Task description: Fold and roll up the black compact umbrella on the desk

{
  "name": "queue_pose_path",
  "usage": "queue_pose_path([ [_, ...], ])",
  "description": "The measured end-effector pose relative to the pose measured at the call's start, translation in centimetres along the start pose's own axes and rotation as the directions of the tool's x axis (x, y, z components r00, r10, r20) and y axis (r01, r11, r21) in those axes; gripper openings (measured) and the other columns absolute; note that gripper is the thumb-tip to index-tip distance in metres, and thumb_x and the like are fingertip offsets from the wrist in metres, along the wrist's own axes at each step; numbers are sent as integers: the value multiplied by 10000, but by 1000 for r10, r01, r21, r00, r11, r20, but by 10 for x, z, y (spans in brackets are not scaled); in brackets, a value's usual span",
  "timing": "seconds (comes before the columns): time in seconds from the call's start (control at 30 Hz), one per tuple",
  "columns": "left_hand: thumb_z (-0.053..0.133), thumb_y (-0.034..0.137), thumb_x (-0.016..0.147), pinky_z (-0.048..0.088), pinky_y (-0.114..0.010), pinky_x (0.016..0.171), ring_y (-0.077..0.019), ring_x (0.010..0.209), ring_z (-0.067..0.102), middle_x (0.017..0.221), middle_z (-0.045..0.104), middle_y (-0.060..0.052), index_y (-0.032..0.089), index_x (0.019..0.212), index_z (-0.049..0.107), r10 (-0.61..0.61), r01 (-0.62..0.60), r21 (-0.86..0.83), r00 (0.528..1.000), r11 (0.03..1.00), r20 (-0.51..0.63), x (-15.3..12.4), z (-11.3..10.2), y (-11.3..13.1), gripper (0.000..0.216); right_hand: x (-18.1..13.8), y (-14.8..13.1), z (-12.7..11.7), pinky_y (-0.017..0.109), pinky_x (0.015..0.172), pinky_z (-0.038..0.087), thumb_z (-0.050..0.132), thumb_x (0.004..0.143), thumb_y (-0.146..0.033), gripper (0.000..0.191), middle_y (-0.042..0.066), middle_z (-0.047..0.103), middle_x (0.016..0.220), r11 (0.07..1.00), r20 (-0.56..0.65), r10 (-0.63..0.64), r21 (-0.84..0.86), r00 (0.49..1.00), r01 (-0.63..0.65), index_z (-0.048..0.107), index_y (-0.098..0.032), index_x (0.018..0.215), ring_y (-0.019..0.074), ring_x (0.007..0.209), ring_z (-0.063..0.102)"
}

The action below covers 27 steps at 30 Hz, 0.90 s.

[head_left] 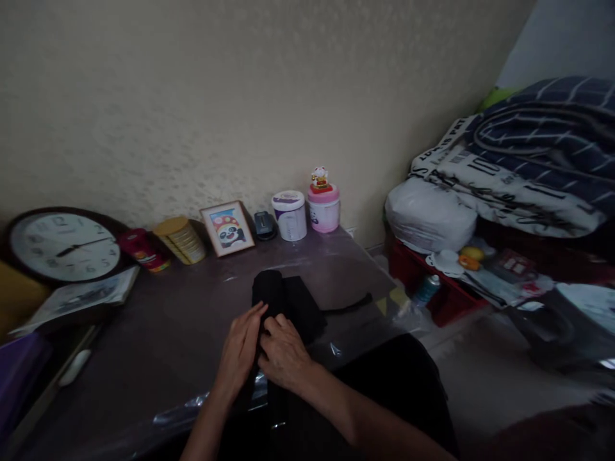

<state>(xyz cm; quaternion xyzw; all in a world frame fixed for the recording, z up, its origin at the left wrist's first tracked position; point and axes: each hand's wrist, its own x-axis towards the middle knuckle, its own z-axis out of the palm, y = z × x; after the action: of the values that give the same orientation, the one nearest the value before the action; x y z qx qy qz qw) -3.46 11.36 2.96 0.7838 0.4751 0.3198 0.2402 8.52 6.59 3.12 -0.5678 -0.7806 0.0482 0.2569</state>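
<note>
Black bundle: The black bundle (pixel 268 288) lies on the covered table (pixel 163 339) directly before you, a flat black flap (pixel 303 307) at its right side and a thin black strap (pixel 348 306) trailing right.
Your left hand: Your left hand (pixel 243 342) rests along the bundle's near left side, fingers nearly straight; whether it grips cannot be told.
Your right hand: Your right hand (pixel 284 352) is just beside the left, fingers curled and clamped on the bundle's near part, their tips hidden.
Handwork: You appear to be gathering or tightening the dark material; the next move would seem to call for a steady left hand while the right works the loose part.
Lidded tubs: By the wall stand a white tub (pixel 292 221) and a pink tub (pixel 325 214), both closed, contents out of sight; a cat figurine (pixel 319 178) sits on the pink lid.
Left containers: A ridged yellow jar (pixel 182 242) and a tilted magenta canister (pixel 144 251) stand near the clock (pixel 65 246), contents unclear.
Red bin: Right of the table, the red bin (pixel 408 269) is largely covered by a stuffed white bag (pixel 430 214) and assorted small items, hiding its inside.
</note>
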Motion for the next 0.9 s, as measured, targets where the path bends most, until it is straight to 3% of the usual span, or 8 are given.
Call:
queue_pose_path([
  [0.1,265,449,897,307,-380,1052,-152,1220,406,1314,476,-33,241,1252,453,-189,183,-196,982,963,-12,-33,11,5,453,-2,-1,-1,296,789,389,528,770,-203,130,33,538,946,999,-13,-20,35,1000,20,602,-182,876,175,879,424],
  [0.2,241,459,895,285,-376,1070,-159,1261,367,1357,436,-29,232,1289,414,-292,282,-269,956,921,2,-48,22,4,487,-3,1,-9,282,841,377,502,792,-170,112,14,570,869,987,-35,-64,142,997,69,605,-182,836,146,846,469],
  [0.3,302,441,886,268,-386,1081,-170,1274,350,1369,423,-39,215,1293,410,-263,254,-232,965,939,-8,-56,26,6,478,0,16,-21,244,836,393,463,822,-146,150,-4,592,838,933,-72,-42,354,997,65,606,-191,823,107,817,526],
  [0.37,368,428,867,276,-401,1075,-187,1273,349,1372,417,-65,189,1299,400,-219,213,-162,976,963,-18,-61,28,8,495,3,36,-29,215,767,429,447,821,-131,174,11,594,864,888,-119,101,458,988,-36,601,-185,880,100,814,552],
  [0.47,426,414,846,300,-408,1060,-199,1267,354,1373,407,-89,174,1323,360,-172,170,-69,985,983,-26,-67,31,12,539,4,76,-34,262,803,439,471,774,-124,202,44,603,912,903,-248,313,378,917,-206,583,-171,935,137,874,563],
  [0.63,473,465,803,395,-409,976,-231,1138,489,1203,499,-100,211,1304,405,-198,199,6,978,980,-73,-69,30,20,566,-2,119,-27,359,795,452,485,724,-146,213,82,633,857,892,-248,393,335,885,-303,584,-140,912,201,836,591],
  [0.73,490,529,765,463,-436,865,-257,984,589,1107,519,-104,248,1325,375,-304,305,26,952,952,-12,-68,25,29,637,-4,124,-21,336,770,470,482,727,-176,211,68,654,849,883,-217,404,348,889,-316,589,-161,908,190,814,611],
  [0.9,496,471,781,431,-428,905,-275,1121,535,1230,546,-141,214,1413,85,-419,443,-81,884,893,207,-67,24,43,797,3,120,-18,339,785,469,483,739,-221,244,72,663,886,859,-180,435,377,882,-347,587,-167,954,193,839,621],
])
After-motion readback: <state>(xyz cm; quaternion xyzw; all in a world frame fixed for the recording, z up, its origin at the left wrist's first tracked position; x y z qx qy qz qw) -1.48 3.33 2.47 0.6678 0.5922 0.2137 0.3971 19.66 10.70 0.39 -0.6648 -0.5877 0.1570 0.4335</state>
